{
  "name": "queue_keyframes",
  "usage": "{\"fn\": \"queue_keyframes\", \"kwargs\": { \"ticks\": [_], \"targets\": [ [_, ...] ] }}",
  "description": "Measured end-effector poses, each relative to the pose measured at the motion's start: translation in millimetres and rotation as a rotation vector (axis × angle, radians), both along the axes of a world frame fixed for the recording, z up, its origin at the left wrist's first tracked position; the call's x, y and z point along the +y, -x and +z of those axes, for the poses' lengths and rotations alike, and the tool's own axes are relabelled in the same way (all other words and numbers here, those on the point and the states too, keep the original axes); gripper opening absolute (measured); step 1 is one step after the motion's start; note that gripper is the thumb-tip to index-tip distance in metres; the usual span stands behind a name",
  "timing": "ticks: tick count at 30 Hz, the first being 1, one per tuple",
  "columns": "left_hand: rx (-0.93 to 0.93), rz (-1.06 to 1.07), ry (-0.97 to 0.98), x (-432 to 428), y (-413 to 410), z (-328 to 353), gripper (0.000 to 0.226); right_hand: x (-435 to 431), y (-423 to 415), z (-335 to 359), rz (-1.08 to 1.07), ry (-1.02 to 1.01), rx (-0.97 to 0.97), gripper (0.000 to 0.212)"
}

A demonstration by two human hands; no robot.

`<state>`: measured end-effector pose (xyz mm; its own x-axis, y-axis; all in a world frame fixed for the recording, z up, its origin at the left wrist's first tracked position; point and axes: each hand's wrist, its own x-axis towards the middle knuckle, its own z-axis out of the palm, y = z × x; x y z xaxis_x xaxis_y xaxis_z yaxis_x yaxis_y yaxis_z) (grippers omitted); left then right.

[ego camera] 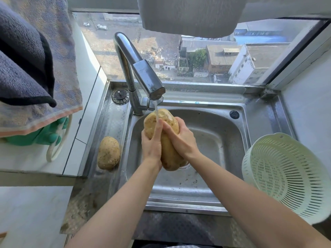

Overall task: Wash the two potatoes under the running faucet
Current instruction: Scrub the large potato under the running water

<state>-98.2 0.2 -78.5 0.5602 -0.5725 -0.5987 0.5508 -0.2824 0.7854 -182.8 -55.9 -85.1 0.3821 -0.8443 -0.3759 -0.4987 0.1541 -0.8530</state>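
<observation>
A large yellow-brown potato (pixel 170 154) is held over the steel sink (pixel 215 133), its far end under the thin stream from the chrome faucet (pixel 143 72). My left hand (pixel 152 144) wraps its left side and my right hand (pixel 180 138) wraps its right side, fingers meeting on top where the water lands. The second potato (pixel 108 153) lies alone on the sink's left ledge, dry-looking and speckled with dirt.
A pale green plastic colander (pixel 286 178) stands on the counter at the right of the basin. Towels (pixel 35 65) hang at the upper left above a green glove (pixel 52 135). A window runs behind the sink. A spare drain strainer (pixel 120 96) lies beside the faucet base.
</observation>
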Motion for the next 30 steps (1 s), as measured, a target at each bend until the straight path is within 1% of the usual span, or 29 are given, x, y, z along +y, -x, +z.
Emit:
{"fn": "queue_keyframes", "kwargs": {
  "ticks": [3, 4, 6, 7, 8, 10, 11, 13, 15, 16, 17, 18, 19, 20, 23, 25, 26, 28, 30],
  "targets": [
    [0.063, 0.066, -0.047, 0, -7, 1, 0.058, 2, -6, -4, 0.014, 0.056, 0.056, 0.044],
    [0.069, 0.073, -0.057, 2, -11, 1, 0.057, 0, -5, -3, 0.021, 0.052, 0.060, 0.042],
    [0.094, 0.079, -0.074, 7, -17, 1, 0.064, -9, -4, -1, 0.054, -0.025, 0.014, 0.041],
    [0.108, 0.085, -0.078, 9, -19, 0, 0.068, -12, -5, 1, 0.105, -0.083, -0.018, 0.043],
    [0.110, 0.084, -0.082, 11, -21, 1, 0.069, -14, -7, 4, 0.170, -0.139, -0.035, 0.050],
    [0.094, 0.076, -0.089, 13, -22, 1, 0.065, -11, -14, 6, 0.232, -0.184, -0.020, 0.079],
    [0.086, 0.076, -0.096, 13, -23, 2, 0.064, -10, -18, 7, 0.217, -0.179, -0.011, 0.085],
    [0.102, 0.076, -0.111, 13, -24, 2, 0.064, -8, -21, 11, 0.191, -0.191, -0.021, 0.078],
    [0.127, 0.068, -0.141, 13, -28, 2, 0.066, -12, -16, 7, 0.223, -0.304, -0.112, 0.064],
    [0.135, 0.060, -0.164, 13, -31, 3, 0.066, -15, -9, 3, 0.263, -0.382, -0.181, 0.061],
    [0.137, 0.049, -0.183, 13, -32, 4, 0.065, -17, -3, -1, 0.291, -0.453, -0.248, 0.066],
    [0.140, 0.037, -0.197, 14, -34, 7, 0.065, -18, 3, -7, 0.299, -0.494, -0.294, 0.077],
    [0.153, 0.015, -0.192, 14, -33, 10, 0.064, -17, 4, -9, 0.290, -0.496, -0.299, 0.086],
    [0.157, -0.017, -0.178, 15, -31, 12, 0.064, -16, 3, -11, 0.251, -0.463, -0.278, 0.090],
    [0.040, -0.133, -0.139, 18, -22, 13, 0.058, -15, -6, -11, 0.041, -0.370, -0.233, 0.089],
    [-0.015, -0.219, -0.090, 18, -23, 12, 0.061, -17, -5, -13, -0.022, -0.368, -0.253, 0.090],
    [-0.004, -0.256, -0.077, 16, -24, 14, 0.063, -17, -4, -14, -0.042, -0.371, -0.256, 0.085],
    [0.048, -0.298, -0.089, 14, -27, 15, 0.066, -14, 0, -14, -0.078, -0.353, -0.255, 0.069],
    [0.073, -0.303, -0.106, 12, -28, 13, 0.064, -11, 0, -14, -0.101, -0.339, -0.253, 0.064]
  ]
}}
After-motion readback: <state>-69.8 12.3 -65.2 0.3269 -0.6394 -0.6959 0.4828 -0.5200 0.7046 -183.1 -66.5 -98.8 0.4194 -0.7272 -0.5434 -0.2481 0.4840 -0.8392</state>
